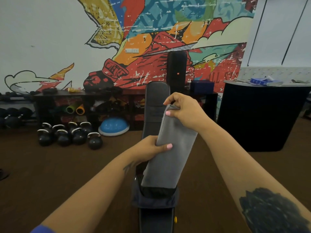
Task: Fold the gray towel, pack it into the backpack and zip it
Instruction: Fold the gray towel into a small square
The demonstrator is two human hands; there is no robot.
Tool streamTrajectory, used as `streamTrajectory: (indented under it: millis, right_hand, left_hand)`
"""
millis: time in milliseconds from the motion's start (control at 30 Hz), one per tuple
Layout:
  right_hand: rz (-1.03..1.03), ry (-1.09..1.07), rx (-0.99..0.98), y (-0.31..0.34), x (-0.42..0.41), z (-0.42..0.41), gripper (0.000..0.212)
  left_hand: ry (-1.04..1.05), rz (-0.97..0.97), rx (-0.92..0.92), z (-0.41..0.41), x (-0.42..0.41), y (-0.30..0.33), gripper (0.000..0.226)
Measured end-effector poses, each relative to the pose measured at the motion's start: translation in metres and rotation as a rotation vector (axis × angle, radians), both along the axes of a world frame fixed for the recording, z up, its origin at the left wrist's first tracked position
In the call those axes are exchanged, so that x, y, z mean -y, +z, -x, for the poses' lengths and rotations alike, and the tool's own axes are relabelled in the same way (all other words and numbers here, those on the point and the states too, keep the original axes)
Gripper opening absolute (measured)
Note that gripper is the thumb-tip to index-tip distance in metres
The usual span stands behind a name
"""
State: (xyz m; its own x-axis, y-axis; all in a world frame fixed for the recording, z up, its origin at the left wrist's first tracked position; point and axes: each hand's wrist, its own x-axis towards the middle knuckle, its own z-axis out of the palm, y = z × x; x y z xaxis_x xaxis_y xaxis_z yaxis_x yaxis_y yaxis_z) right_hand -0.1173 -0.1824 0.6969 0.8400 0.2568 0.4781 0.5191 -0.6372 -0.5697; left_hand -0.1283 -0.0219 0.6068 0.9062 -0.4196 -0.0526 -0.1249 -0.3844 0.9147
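Observation:
The gray towel is folded into a long narrow strip and stands tilted, its lower end inside the open mouth of the dark navy backpack. The backpack lies on a black padded bench, its zipper undone along the left side. My right hand pinches the towel's top end. My left hand grips the towel's left edge at mid-height, thumb across the front. Most of the backpack is hidden behind the towel and my arms.
Several black kettlebells and a blue balance dome sit on the brown floor at left. Behind the bench, a low dark shelf holds gear and a black speaker. A black round counter stands at right.

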Motion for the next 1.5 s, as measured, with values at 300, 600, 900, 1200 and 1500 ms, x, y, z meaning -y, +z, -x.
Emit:
streamTrajectory:
  millis: [300, 600, 900, 1200, 1500]
  right_hand:
    - [-0.093, -0.219, -0.115, -0.036, 0.018, -0.012, 0.046]
    - [-0.431, -0.306, -0.775, -0.084, 0.027, 0.001, 0.073]
    - [-0.728, 0.061, -0.994, -0.086, 0.02, 0.009, 0.036]
    - [-0.842, -0.181, -0.638, -0.079, 0.015, -0.002, 0.056]
    - [-0.781, -0.172, -0.521, -0.067, 0.015, -0.005, 0.028]
  left_hand:
    - [-0.029, 0.222, -0.201, 0.001, 0.002, 0.006, 0.039]
    - [0.287, 0.478, -0.177, -0.021, -0.01, 0.006, 0.045]
    - [0.29, 0.48, -0.208, -0.025, -0.012, 0.007, 0.048]
    - [0.426, 0.253, -0.255, -0.034, -0.016, 0.011, 0.049]
    - [0.434, 0.192, -0.095, -0.038, -0.016, 0.026, 0.044]
